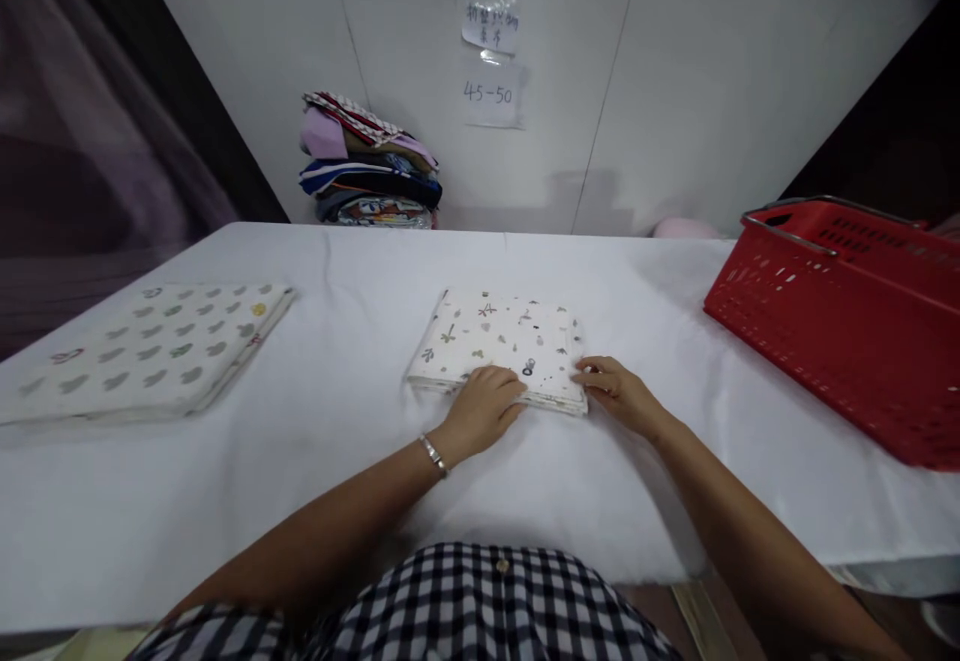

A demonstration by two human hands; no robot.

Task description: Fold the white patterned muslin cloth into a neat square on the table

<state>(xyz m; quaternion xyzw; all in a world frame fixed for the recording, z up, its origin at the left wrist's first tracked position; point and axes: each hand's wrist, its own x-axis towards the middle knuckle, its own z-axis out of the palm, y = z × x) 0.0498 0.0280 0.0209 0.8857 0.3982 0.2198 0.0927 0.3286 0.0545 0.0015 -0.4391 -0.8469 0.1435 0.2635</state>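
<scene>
A folded white cloth with small printed figures [499, 341] lies in the middle of the white table [352, 411]. My left hand [484, 406], a bracelet on its wrist, rests on the cloth's near edge with fingers curled over it. At the cloth's near right corner, my right hand [615, 391] pinches the edge with fingers bent.
A larger folded white cloth with grey shapes [154, 351] lies at the left of the table. A red plastic basket [847, 316] stands at the right. A pile of folded coloured fabrics [367, 161] sits against the back wall under paper notes [491, 91].
</scene>
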